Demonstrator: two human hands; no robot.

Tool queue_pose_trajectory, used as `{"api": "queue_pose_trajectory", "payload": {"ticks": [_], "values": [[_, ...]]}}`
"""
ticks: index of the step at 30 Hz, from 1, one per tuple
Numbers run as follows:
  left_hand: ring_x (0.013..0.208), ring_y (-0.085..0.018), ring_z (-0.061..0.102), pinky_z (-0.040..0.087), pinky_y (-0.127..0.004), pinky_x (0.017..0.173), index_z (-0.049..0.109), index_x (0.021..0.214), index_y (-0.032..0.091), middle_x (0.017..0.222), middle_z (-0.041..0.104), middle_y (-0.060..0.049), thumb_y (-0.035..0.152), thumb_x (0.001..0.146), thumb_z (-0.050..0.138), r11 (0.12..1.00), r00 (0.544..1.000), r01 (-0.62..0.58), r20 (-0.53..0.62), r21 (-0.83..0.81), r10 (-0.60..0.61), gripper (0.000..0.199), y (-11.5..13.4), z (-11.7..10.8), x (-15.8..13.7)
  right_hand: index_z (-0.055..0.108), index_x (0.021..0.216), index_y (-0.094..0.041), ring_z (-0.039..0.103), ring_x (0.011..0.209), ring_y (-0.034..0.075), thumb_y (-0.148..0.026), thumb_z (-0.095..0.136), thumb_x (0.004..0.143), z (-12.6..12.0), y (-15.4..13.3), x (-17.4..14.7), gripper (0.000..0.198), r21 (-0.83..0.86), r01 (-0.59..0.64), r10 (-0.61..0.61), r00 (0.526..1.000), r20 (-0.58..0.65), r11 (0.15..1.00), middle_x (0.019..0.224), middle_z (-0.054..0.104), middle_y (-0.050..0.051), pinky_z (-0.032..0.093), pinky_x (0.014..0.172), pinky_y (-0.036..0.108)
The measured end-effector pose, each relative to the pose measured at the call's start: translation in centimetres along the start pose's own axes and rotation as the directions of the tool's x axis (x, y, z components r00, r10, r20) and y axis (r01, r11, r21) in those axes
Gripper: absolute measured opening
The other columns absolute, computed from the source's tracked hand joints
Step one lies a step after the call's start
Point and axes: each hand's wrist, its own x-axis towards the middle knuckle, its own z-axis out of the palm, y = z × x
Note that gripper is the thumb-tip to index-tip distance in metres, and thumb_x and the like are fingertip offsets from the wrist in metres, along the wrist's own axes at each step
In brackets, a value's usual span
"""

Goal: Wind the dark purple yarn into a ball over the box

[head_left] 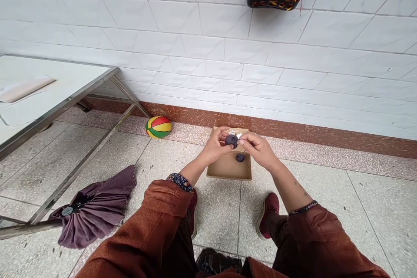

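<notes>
Brown sleeves; hands on dark yarn ball above box.

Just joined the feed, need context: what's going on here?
A person's left hand holds a dark gray yarn ball above an open cardboard box on the floor. The right hand is at that ball's edge; whether it pinches a strand is unclear. A smaller dark yarn ball lies in the box.
</notes>
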Motion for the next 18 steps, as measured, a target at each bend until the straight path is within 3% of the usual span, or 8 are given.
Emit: {"api": "queue_pose_trajectory", "payload": {"ticks": [4,7,11,15,18], "values": [[0.090,-0.016,0.063,0.047,-0.032,0.081,0.043,0.143,0.027,0.103,0.065,-0.004,0.021,0.072,0.080,0.999,0.938,0.011,0.346,-0.042,0.005,0.081,1.0,1.1,-1.1,0.063,0.085,-0.022,0.055,0.073,0.016,-0.041,0.055,0.098,-0.3,2.0,0.1,0.024,0.008,-0.071,0.071,0.989,-0.127,0.997,0.079,0.062,0.001,0.043,0.069,0.028],[0.094,-0.017,0.064,0.047,-0.033,0.086,0.036,0.148,0.030,0.106,0.065,-0.005,0.022,0.075,0.079,0.983,0.908,0.046,0.417,-0.179,0.034,0.085,1.6,1.4,-1.3,0.062,0.083,-0.022,0.054,0.070,0.017,-0.040,0.054,0.097,0.2,3.7,0.1,0.024,-0.035,-0.157,0.151,0.980,-0.130,0.987,0.075,0.060,0.000,0.041,0.066,0.028],[0.096,-0.015,0.063,0.046,-0.032,0.090,0.040,0.145,0.030,0.105,0.063,-0.002,0.023,0.074,0.080,0.966,0.960,0.015,0.274,-0.259,0.058,0.082,1.2,0.9,-0.6,0.061,0.085,-0.022,0.058,0.074,0.018,-0.030,0.047,0.098,1.3,4.7,-0.3,0.021,-0.147,-0.183,0.179,0.983,-0.041,0.972,0.079,0.065,0.002,0.042,0.068,0.029],[0.092,-0.014,0.061,0.045,-0.033,0.092,0.044,0.138,0.025,0.100,0.062,-0.001,0.022,0.073,0.079,0.987,0.997,-0.013,0.068,-0.163,0.025,0.075,0.5,0.1,-0.1,0.056,0.080,-0.022,0.056,0.070,0.018,-0.025,0.049,0.096,2.2,4.5,-0.7,0.018,-0.268,-0.163,0.184,0.981,0.058,0.950,0.076,0.062,0.002,0.039,0.066,0.028],[0.088,-0.014,0.061,0.045,-0.033,0.089,0.045,0.135,0.022,0.100,0.062,-0.002,0.023,0.072,0.078,0.998,0.997,0.005,-0.075,-0.069,-0.010,0.071,0.2,-0.3,0.2,0.055,0.080,-0.021,0.055,0.071,0.017,-0.028,0.048,0.099,2.4,3.7,-0.8,0.021,-0.244,-0.083,0.128,0.976,0.175,0.966,0.076,0.060,0.001,0.040,0.068,0.027]]}}
